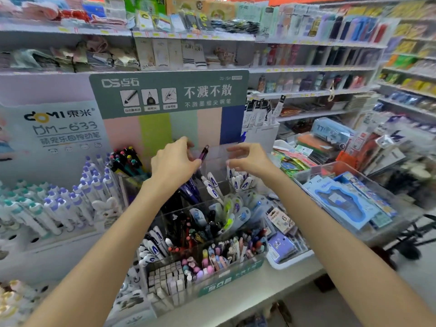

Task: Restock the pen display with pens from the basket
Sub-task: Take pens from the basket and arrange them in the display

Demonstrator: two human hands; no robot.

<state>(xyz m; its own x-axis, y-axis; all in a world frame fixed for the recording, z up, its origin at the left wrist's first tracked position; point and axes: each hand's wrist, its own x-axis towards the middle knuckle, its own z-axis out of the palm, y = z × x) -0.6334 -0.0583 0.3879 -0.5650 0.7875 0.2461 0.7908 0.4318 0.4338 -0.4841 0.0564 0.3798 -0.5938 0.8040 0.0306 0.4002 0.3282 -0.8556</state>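
Purple pen (203, 152), centre frame: light, rigid, smooth-barrelled, best pinched mid-barrel. Left hand (174, 161) pinches it above the clear pen display (213, 234) rear compartment; right hand (247, 159) hovers alongside, fingers loosely spread, holding nothing.

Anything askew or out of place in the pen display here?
Nothing spilled or damaged. The left hand holds a purple pen tilted above the clear display, not yet slotted; the right hand hovers open beside it.

Two bare forearms, no sleeves, bare fingers (186, 141)
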